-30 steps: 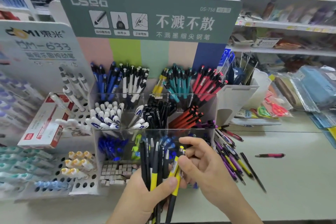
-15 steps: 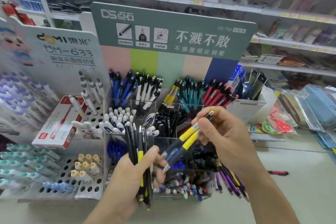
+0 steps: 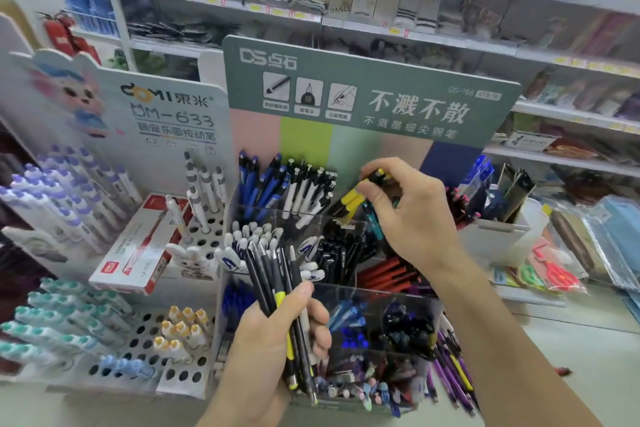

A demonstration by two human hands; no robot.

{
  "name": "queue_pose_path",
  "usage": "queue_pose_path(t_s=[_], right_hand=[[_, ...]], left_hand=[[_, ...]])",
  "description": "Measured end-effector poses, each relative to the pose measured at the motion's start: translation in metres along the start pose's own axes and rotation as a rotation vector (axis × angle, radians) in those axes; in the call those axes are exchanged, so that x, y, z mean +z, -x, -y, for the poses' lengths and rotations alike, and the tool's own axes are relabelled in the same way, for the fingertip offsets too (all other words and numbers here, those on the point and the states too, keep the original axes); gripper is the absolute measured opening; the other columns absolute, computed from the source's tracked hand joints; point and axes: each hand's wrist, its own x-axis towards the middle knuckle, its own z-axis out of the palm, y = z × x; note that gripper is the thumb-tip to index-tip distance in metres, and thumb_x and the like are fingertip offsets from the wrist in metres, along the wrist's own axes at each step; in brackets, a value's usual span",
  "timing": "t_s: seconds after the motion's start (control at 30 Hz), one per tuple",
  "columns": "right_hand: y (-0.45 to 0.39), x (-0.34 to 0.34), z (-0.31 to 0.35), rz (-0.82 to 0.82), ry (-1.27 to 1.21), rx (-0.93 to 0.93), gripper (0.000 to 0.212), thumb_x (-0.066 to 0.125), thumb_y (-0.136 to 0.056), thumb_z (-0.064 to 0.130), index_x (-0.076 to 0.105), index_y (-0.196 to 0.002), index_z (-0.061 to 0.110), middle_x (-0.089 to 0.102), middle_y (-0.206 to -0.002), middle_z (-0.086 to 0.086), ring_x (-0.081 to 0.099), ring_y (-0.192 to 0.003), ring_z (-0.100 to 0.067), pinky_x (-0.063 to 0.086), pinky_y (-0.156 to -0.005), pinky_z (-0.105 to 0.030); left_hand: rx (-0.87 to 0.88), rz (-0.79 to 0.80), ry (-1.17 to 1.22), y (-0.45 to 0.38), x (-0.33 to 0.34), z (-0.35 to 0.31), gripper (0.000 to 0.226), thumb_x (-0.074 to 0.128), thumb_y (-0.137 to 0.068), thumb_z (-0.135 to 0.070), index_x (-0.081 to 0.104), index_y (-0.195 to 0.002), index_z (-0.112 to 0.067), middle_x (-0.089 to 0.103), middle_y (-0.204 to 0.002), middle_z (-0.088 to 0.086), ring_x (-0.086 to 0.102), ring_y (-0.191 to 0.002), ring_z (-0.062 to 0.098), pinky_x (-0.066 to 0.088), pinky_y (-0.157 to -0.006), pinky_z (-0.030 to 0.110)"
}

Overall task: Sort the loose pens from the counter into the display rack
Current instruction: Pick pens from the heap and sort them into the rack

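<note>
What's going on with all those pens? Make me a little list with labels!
place: shop counter with a clear display rack
left hand: grips a bundle of dark pens, some with yellow grips
right hand: pinches yellow-and-black pens over the rack's top row
loose pens: lying on the counter right of the rack
left of rack: white pegboard pen stand
</note>
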Motion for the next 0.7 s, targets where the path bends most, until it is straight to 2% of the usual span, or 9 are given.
queue_pose_path(t_s=[0.07, 0.17, 0.27, 0.33, 0.4, 0.5, 0.6, 0.63, 0.7], right_hand=[[-0.003, 0.008, -0.003, -0.009, 0.108, -0.053, 0.02, 0.078, -0.089, 0.015, 0.072, -0.108, 0.011, 0.064, -0.093, 0.0, 0.051, -0.073, -0.004, 0.041, -0.077, -0.011], [-0.004, 0.016, -0.008, -0.074, 0.172, -0.012, 0.039, 0.085, -0.082, 0.017, 0.068, -0.116, 0.01, 0.052, -0.102, -0.003, 0.047, -0.068, -0.01, 0.041, -0.08, -0.015], [-0.001, 0.018, -0.013, -0.212, 0.157, -0.085, 0.019, 0.084, -0.082, 0.013, 0.07, -0.093, 0.007, 0.058, -0.09, -0.004, 0.053, -0.064, -0.012, 0.048, -0.07, -0.02], [0.002, 0.021, -0.016, -0.221, 0.151, -0.144, 0.012, 0.082, -0.085, 0.013, 0.074, -0.087, 0.004, 0.06, -0.086, -0.005, 0.054, -0.065, -0.014, 0.048, -0.068, -0.023], [0.005, 0.024, -0.019, -0.212, 0.154, -0.158, 0.013, 0.08, -0.088, 0.016, 0.077, -0.091, 0.004, 0.062, -0.089, -0.007, 0.059, -0.072, -0.018, 0.051, -0.071, -0.027], [0.009, 0.022, -0.019, -0.137, 0.212, -0.163, 0.022, 0.078, -0.09, 0.017, 0.076, -0.109, 0.006, 0.065, -0.104, -0.007, 0.062, -0.096, -0.026, 0.052, -0.088, -0.035], [0.027, 0.014, -0.007, -0.086, 0.188, -0.139, 0.037, 0.075, -0.09, 0.007, 0.069, -0.126, 0.007, 0.061, -0.123, -0.006, 0.057, -0.114, -0.022, 0.047, -0.102, -0.03], [0.037, 0.01, 0.0, -0.134, 0.129, -0.099, 0.034, 0.074, -0.091, 0.006, 0.069, -0.125, 0.007, 0.061, -0.123, -0.006, 0.058, -0.114, -0.019, 0.047, -0.1, -0.027], [0.06, 0.003, 0.014, -0.231, -0.012, -0.009, 0.017, 0.072, -0.092, 0.007, 0.072, -0.109, 0.008, 0.065, -0.108, 0.0, 0.064, -0.1, -0.014, 0.051, -0.084, -0.023]], left_hand=[[-0.005, -0.007, -0.007, -0.001, 0.0, 0.002, 0.03, 0.068, -0.077, -0.028, 0.071, -0.054, -0.009, 0.058, -0.06, 0.019, 0.05, -0.045, 0.025, 0.042, -0.043, 0.029], [0.008, 0.013, -0.004, -0.002, 0.002, 0.001, 0.026, 0.067, -0.074, -0.03, 0.074, -0.061, -0.009, 0.058, -0.061, 0.019, 0.052, -0.046, 0.026, 0.043, -0.045, 0.03], [0.038, 0.053, 0.018, -0.008, 0.006, -0.001, 0.045, 0.063, -0.082, -0.03, 0.064, -0.101, 0.011, 0.061, -0.068, 0.025, 0.059, -0.049, 0.031, 0.05, -0.045, 0.033], [0.057, 0.078, 0.001, -0.012, 0.007, -0.001, 0.049, 0.06, -0.085, -0.031, 0.063, -0.097, 0.016, 0.063, -0.068, 0.03, 0.063, -0.052, 0.034, 0.055, -0.048, 0.034], [0.064, 0.1, -0.016, -0.014, 0.009, -0.002, 0.044, 0.06, -0.083, -0.032, 0.067, -0.087, 0.011, 0.066, -0.069, 0.031, 0.066, -0.054, 0.035, 0.058, -0.051, 0.036], [0.057, 0.134, -0.034, -0.018, 0.011, -0.004, 0.039, 0.061, -0.08, -0.032, 0.067, -0.086, 0.007, 0.065, -0.071, 0.03, 0.065, -0.053, 0.034, 0.057, -0.05, 0.035], [0.077, 0.176, -0.062, -0.022, 0.013, -0.006, 0.031, 0.064, -0.084, -0.033, 0.074, -0.073, -0.006, 0.063, -0.067, 0.026, 0.06, -0.051, 0.03, 0.052, -0.049, 0.033], [0.082, 0.188, -0.064, -0.023, 0.013, -0.007, 0.029, 0.069, -0.086, -0.036, 0.076, -0.073, -0.011, 0.063, -0.068, 0.024, 0.059, -0.053, 0.03, 0.051, -0.05, 0.034], [0.073, 0.184, -0.014, -0.024, 0.016, -0.007, 0.027, 0.076, -0.074, -0.038, 0.077, -0.084, -0.013, 0.063, -0.073, 0.021, 0.056, -0.055, 0.03, 0.048, -0.048, 0.034]])
